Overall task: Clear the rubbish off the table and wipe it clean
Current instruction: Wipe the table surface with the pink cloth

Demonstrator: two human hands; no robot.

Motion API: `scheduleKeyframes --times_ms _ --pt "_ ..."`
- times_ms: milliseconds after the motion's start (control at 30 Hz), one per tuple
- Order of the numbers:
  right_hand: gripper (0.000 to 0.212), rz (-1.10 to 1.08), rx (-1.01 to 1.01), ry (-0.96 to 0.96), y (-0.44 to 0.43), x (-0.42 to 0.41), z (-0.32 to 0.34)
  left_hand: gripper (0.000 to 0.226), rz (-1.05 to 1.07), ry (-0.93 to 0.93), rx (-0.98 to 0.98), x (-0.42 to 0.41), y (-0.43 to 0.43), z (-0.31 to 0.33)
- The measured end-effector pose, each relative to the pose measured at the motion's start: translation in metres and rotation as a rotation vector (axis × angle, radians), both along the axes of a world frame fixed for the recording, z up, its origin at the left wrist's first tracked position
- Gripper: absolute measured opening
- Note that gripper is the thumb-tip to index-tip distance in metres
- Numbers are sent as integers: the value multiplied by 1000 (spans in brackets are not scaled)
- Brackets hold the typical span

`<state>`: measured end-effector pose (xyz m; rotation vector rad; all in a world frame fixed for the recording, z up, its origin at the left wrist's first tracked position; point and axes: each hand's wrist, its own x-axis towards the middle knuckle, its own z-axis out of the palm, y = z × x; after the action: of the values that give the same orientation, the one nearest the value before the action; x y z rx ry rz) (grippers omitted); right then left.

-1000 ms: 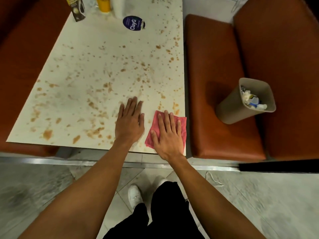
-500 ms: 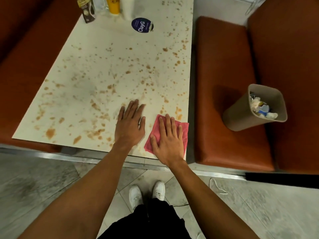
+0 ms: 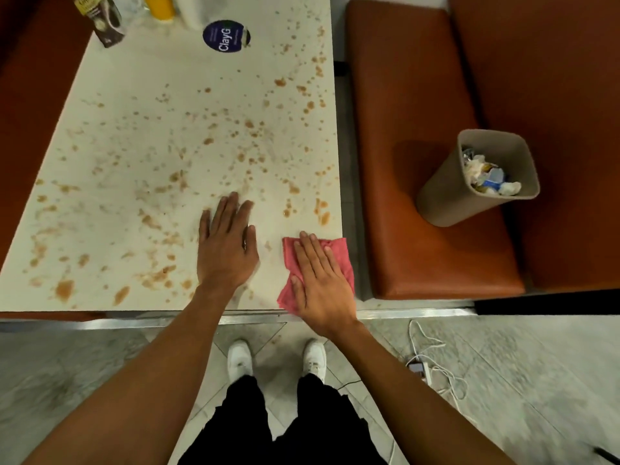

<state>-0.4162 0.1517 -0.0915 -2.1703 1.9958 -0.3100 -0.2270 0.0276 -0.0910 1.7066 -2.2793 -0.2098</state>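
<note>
Cream tabletop (image 3: 167, 78) stretched ahead of and left of both sets of fingers. The orange bench seat (image 3: 419, 162) sat right of the right fingers. A tan bin (image 3: 446, 196) stood on it, well apart from them, with rubbish (image 3: 486, 179) already inside.

Left hand (image 3: 226, 250) lay flat on the tabletop, fingers (image 3: 231, 209) straight and close together, holding nothing, likely bracing. Right hand (image 3: 322, 280) pressed flat on the pink cloth (image 3: 292, 256), fingers (image 3: 312, 250) straight, slightly spread, not curled round it.

Change over the last second: right hand and cloth slid right, from just beside the left hand to the near right corner. A gap opened between the hands; left hand stayed put. Cloth was under the right fingers, showing on both sides of them, reaching the tabletop's near edge.

Carton (image 3: 100, 18), yellow bottle (image 3: 161, 6) and round blue label (image 3: 226, 36) sat far beyond the fingertips. Brown stains (image 3: 63, 290) covered most of the tabletop beyond and left of the fingers.

Judgement: rubbish step looked done and wiping barely started, with one short stroke made. Nearly all stains remained.
</note>
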Motion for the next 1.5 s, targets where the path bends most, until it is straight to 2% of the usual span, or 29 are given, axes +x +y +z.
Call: scheduleKeyframes --times_ms 133,233,400,433,600,667,733,867,933,1067,1133,1267,1333,1500 --pt "62 -248 27 44 -27 20 3 55 -17 10 -9 1 -2 -1" --pt "65 -336 97 88 -44 40 1 54 -30 54 -20 2 -2 -1" --pt "68 4 71 110 -18 39 7 49 -93 115 -32 19 -11 -4" --pt "69 7 64 112 -11 35 8 48 -116 103 -31 25 -15 -5" --pt "69 -498 52 107 -35 38 1 52 -176 54 -23 40 -29 -3" --pt "70 -584 87 102 -56 48 1 54 -166 29 8 37 -31 -2" --pt "70 -514 92 110 -61 53 1 54 -146 15 29 35 -31 -1" --pt "70 -168 74 83 -27 38 7 54 -146 27 32 37 -30 -3" --pt "70 -254 55 118 -22 28 5 55 -150 34 31 37 -30 -2" --pt "71 -603 68 104 -60 37 -1 54 -148 48 20 36 -30 -1" --pt "71 -573 95 102 -73 47 -1 53 -148 39 -6 37 -31 -4" --pt "70 -182 81 93 -42 44 8 52 -155 52 -29 38 -30 -4" --pt "71 -108 58 83 -29 29 10 52 -155 57 -30 37 -31 -4" --pt "71 -458 54 112 -66 33 2 53 -153 41 -29 36 -31 -3"
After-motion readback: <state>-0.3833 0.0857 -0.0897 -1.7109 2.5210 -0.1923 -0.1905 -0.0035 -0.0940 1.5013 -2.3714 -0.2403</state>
